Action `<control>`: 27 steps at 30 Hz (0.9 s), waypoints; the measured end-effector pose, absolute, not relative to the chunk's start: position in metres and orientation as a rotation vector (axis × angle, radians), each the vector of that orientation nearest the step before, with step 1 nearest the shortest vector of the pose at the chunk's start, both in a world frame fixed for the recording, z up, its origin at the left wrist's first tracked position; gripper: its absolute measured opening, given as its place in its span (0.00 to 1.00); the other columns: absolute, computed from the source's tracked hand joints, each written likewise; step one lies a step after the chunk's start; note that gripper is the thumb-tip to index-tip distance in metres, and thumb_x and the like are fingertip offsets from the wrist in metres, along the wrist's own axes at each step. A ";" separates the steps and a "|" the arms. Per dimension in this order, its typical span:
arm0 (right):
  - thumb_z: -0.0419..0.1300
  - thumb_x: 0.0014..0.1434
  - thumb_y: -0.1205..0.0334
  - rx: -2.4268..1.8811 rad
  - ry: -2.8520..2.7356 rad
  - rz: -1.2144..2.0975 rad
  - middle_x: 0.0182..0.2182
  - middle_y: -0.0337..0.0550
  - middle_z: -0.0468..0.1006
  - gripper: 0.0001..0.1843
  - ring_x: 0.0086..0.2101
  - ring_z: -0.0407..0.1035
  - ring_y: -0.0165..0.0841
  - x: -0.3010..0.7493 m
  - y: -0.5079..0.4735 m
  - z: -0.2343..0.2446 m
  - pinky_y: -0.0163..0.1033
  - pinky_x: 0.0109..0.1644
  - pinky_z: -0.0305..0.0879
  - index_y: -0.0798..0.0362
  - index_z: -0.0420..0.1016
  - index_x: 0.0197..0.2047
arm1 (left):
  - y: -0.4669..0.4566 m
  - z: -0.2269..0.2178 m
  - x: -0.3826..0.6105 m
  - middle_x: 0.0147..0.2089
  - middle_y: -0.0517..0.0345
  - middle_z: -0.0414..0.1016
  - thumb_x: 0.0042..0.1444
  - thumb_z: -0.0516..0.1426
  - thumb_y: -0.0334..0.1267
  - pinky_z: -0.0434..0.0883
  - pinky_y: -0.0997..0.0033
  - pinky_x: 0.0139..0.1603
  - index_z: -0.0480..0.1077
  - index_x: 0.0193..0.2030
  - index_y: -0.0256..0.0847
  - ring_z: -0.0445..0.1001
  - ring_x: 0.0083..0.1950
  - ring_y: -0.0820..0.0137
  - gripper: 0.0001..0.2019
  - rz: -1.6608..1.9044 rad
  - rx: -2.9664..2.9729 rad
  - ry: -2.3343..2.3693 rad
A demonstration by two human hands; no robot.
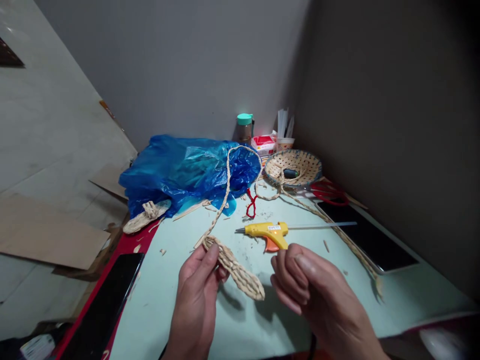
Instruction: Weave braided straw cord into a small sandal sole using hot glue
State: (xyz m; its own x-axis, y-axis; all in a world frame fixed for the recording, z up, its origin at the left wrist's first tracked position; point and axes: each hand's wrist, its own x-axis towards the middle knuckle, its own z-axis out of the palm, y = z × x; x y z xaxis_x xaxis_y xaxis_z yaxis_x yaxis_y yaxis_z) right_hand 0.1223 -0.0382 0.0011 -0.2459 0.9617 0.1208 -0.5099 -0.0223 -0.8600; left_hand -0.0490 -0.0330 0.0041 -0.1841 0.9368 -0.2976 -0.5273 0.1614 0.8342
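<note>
My left hand (197, 290) pinches one end of a flat woven straw piece (237, 270), held a little above the pale green table (210, 320). A long braided straw cord (227, 186) runs from that piece up over a blue plastic bag (180, 170) and back down toward a small woven basket (294, 167). My right hand (313, 295) hovers just right of the woven piece with its fingers curled in. Whether it holds anything is hidden. A yellow glue gun (268, 231) lies on the table just beyond both hands.
A second woven straw piece (144, 216) lies at the table's left edge. Red scissors (330, 192) and a dark tablet (369, 235) sit at right by the wall. A bottle (244, 127), a red box (264, 144) and a cup (285, 142) stand at the back. A black phone (108, 300) lies front left.
</note>
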 end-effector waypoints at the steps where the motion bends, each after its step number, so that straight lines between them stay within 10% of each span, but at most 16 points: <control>1: 0.53 0.71 0.48 -0.659 -1.015 1.601 0.21 0.34 0.52 0.24 0.21 0.45 0.27 0.121 -0.040 -0.003 0.32 0.21 0.48 0.51 0.56 0.26 | -0.034 0.006 -0.048 0.35 0.55 0.74 0.52 0.68 0.43 0.64 0.77 0.29 0.78 0.40 0.37 0.66 0.31 0.73 0.13 1.415 0.510 1.089; 6: 0.57 0.71 0.47 -0.853 -1.146 1.543 0.18 0.34 0.54 0.28 0.20 0.46 0.26 0.123 -0.046 -0.012 0.33 0.22 0.43 0.53 0.61 0.22 | -0.036 0.011 -0.050 0.32 0.60 0.72 0.56 0.66 0.41 0.63 0.78 0.30 0.78 0.37 0.40 0.64 0.29 0.75 0.07 1.387 0.513 1.032; 14: 0.54 0.73 0.59 -0.904 -1.433 1.214 0.27 0.35 0.77 0.11 0.29 0.70 0.29 0.119 -0.043 -0.002 0.32 0.35 0.67 0.49 0.73 0.38 | -0.036 0.008 -0.052 0.34 0.59 0.73 0.54 0.67 0.40 0.67 0.79 0.34 0.78 0.36 0.39 0.69 0.36 0.72 0.07 1.403 0.521 1.003; 21: 0.55 0.72 0.57 -1.041 -1.705 0.900 0.60 0.40 0.71 0.13 0.59 0.65 0.38 0.118 -0.048 -0.007 0.43 0.61 0.63 0.42 0.68 0.58 | -0.044 0.011 -0.047 0.32 0.60 0.73 0.54 0.67 0.42 0.66 0.79 0.31 0.78 0.37 0.39 0.67 0.32 0.74 0.09 1.386 0.615 1.076; 27: 0.55 0.69 0.65 -1.026 -1.965 0.357 0.34 0.44 0.76 0.06 0.34 0.70 0.41 0.095 -0.049 -0.008 0.49 0.40 0.66 0.55 0.70 0.48 | -0.051 0.011 -0.035 0.32 0.61 0.73 0.50 0.69 0.43 0.68 0.79 0.32 0.74 0.38 0.40 0.70 0.32 0.73 0.13 1.583 0.762 1.234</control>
